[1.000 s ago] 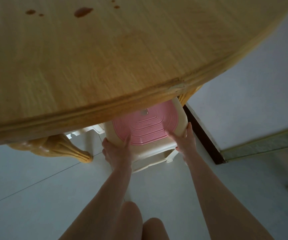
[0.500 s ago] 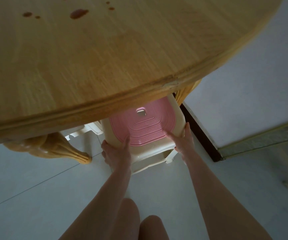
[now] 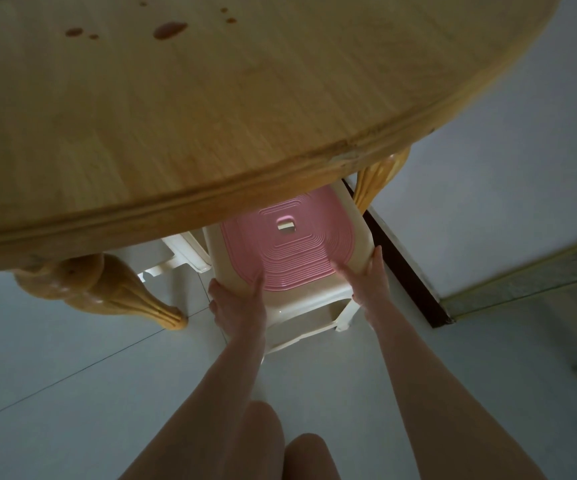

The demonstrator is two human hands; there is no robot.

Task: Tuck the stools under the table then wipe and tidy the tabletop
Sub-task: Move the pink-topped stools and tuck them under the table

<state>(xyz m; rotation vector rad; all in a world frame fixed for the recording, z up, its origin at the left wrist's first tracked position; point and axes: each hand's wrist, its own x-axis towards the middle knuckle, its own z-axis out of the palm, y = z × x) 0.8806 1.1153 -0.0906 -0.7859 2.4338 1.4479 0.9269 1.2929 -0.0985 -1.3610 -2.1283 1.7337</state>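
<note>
Head view: the upper part is filled by a round, light-brown wooden table (image 3: 210,116), and dark reddish-brown spill spots (image 3: 170,29) are seen on its top toward the left. Below the rim at the left, a carved, curved wooden table leg (image 3: 100,292) is planted on the pale tiled floor (image 3: 72,375). Just to its right, part of a second cream plastic stool (image 3: 179,252) is seen tucked under the table. Next, the left hand (image 3: 238,306) is clamped on the near left corner of a cream plastic stool with a pink ribbed seat (image 3: 290,244): the thumb is laid on the pink surface and the fingers are curled round the cream edge. This stool is stood on the floor between the two carved legs, its far part covered by the table's rim and its near part left sticking out. Its right edge is gripped by the right hand (image 3: 370,282), thumb on the seat and fingers wrapped over the rim. Behind that hand, a second carved wooden leg (image 3: 377,181) is seen beneath the rim, and a dark brown skirting strip (image 3: 404,271) is run along the foot of the white wall. Two bare knees (image 3: 266,441) are shown at the bottom, between the forearms.
</note>
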